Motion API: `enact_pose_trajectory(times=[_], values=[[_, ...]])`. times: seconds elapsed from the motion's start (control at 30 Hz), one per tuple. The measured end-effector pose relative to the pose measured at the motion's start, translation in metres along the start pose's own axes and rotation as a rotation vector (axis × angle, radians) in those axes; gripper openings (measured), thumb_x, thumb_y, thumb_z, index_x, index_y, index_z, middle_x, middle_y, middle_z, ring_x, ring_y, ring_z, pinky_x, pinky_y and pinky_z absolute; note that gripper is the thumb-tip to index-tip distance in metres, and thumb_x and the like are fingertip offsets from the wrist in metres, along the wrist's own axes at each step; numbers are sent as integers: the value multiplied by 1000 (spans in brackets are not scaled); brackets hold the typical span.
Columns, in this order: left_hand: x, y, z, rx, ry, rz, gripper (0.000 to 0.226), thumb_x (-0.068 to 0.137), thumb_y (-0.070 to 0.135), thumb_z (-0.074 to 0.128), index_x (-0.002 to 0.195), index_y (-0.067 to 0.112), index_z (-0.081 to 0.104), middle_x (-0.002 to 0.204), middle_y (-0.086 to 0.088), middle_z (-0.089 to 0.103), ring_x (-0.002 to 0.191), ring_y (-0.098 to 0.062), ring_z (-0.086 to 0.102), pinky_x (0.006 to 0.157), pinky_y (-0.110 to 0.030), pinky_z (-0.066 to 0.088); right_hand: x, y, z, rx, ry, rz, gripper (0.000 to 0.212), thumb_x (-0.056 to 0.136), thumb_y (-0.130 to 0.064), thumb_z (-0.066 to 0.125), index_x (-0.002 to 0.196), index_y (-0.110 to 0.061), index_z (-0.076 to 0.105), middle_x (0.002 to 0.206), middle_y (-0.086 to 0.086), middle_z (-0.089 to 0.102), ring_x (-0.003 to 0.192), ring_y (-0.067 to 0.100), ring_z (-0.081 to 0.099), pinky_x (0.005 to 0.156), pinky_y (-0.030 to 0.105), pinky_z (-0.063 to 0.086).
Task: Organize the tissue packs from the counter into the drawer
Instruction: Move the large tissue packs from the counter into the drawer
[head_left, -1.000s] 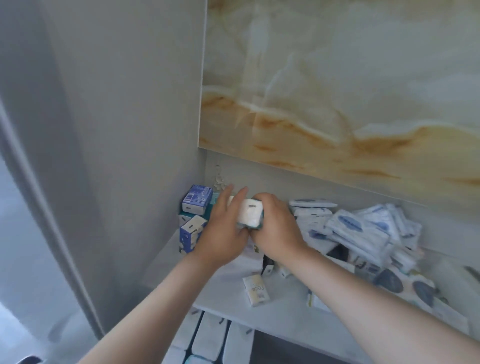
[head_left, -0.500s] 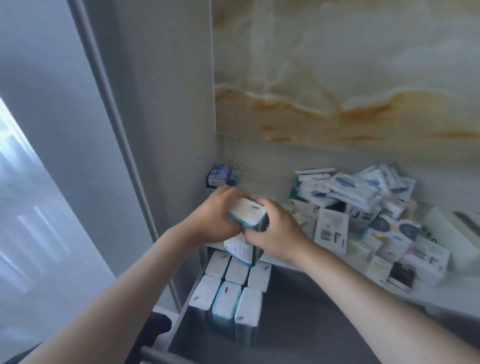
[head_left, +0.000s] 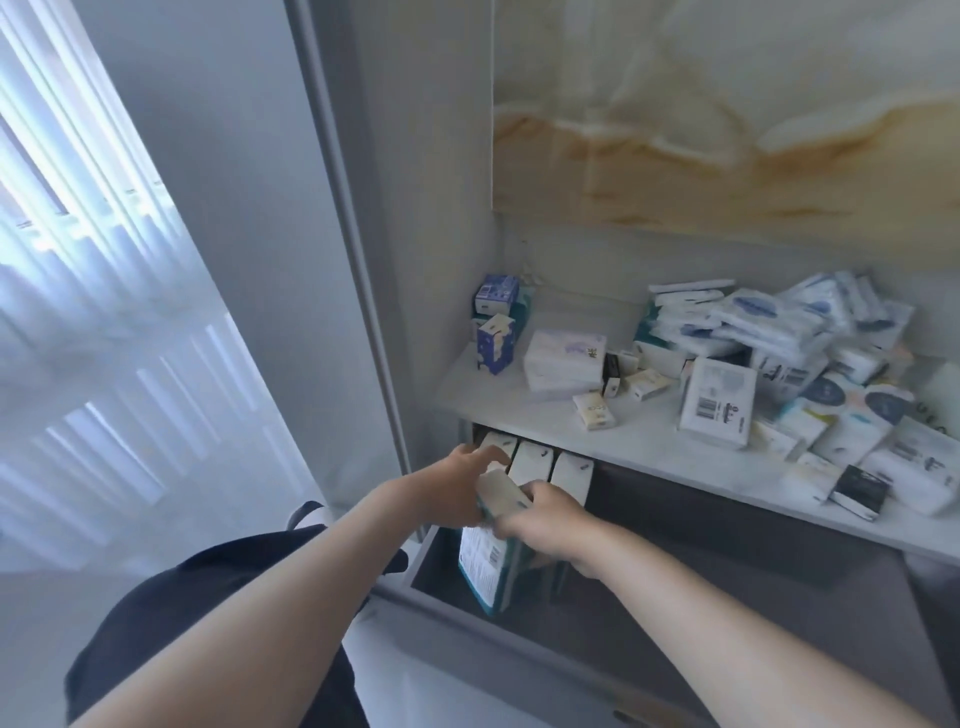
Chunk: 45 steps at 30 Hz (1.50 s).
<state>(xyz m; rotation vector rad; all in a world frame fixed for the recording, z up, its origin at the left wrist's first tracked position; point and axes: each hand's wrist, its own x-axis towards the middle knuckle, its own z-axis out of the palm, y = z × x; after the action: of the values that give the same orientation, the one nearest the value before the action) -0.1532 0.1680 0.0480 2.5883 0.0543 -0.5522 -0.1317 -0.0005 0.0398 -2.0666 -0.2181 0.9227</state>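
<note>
Head view: I see both hands meet over the open drawer (head_left: 519, 660), at its left end, just below the counter (head_left: 649, 447) edge. The pack (head_left: 482, 564) sits between them, upright and a little tilted, its lower half already down inside the drawer and its white top at finger level.

My right hand (head_left: 548, 522) wraps it from the right, fingers curled over the top edge. My left hand (head_left: 454, 483) lies against its left side with fingers nearly straight, reaching past the top corner toward the row (head_left: 530, 460) of three white packs standing upright at the drawer's back. Blur softens both hands, so I cannot tell where the left thumb sits.

The pack's face toward me is white with a teal edge and carries lines of fine print, too smeared to read.

On the counter, a white pack (head_left: 717, 400) leans upright showing a barcode and small text I cannot read. Behind it lies a pile (head_left: 779, 332) of white-and-blue packs. Two blue boxes (head_left: 494, 345) are stacked in the left corner, their print illegible.
</note>
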Motion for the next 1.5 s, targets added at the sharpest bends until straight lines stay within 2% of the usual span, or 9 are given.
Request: enact_pose_trajectory(times=[0.27,0.43,0.5,0.7,0.83,1.03,1.2,1.33,1.5], values=[[11,-24,11,11,-226,-271,66,84,4,65,141,16,34,107,-11,67,95,-28,69,84,-42,59,19,23,36,-7,-2,157,52,75,-27,78,114,-19,45,106,2,58,90,16,58,68,30,53],[17,-30,31,-258,-237,-334,47,87,19,65,132,18,50,107,-3,67,90,-19,73,88,-36,58,40,41,62,-87,40,294,84,67,-36,81,136,-8,42,121,7,59,97,21,60,76,33,54],[21,-35,38,-303,-213,-317,45,86,18,69,129,20,56,118,-3,61,90,-18,72,86,-34,59,50,45,68,45,51,308,76,70,-31,84,133,-5,50,119,7,62,90,18,59,79,32,56],[18,-57,42,-4,-108,-279,50,84,10,69,131,23,55,127,-1,55,108,-23,59,90,-31,52,64,42,102,209,-15,360,66,83,-38,75,135,-10,45,127,10,61,111,27,60,90,38,54],[18,-69,48,131,-53,-265,51,84,3,63,129,25,55,129,-5,46,111,-25,53,86,-28,46,70,44,103,81,-81,293,43,90,-19,65,130,-5,58,130,14,63,119,30,61,76,29,48],[24,-59,49,199,-94,-191,46,86,16,71,128,22,54,127,-3,45,107,-24,57,90,-31,49,74,49,89,67,-34,274,31,87,-10,53,115,-14,66,99,8,67,88,26,62,70,29,51],[34,-25,25,366,-110,-143,39,99,24,56,134,10,55,138,-8,52,129,-24,48,105,-31,38,66,32,47,50,-200,257,33,98,-17,47,129,-14,57,125,6,65,109,25,68,76,33,54],[48,11,-3,238,67,-56,32,97,28,56,127,15,60,127,-4,60,116,-23,56,92,-28,43,61,5,-11,50,59,46,22,94,-17,45,97,-22,66,92,2,72,64,20,69,53,24,43],[83,25,-47,21,373,8,31,91,23,62,121,18,58,115,-3,60,96,-18,55,81,-24,41,74,-23,-81,-211,348,-213,25,90,-14,49,97,-32,66,110,-5,66,97,18,63,81,31,53]])
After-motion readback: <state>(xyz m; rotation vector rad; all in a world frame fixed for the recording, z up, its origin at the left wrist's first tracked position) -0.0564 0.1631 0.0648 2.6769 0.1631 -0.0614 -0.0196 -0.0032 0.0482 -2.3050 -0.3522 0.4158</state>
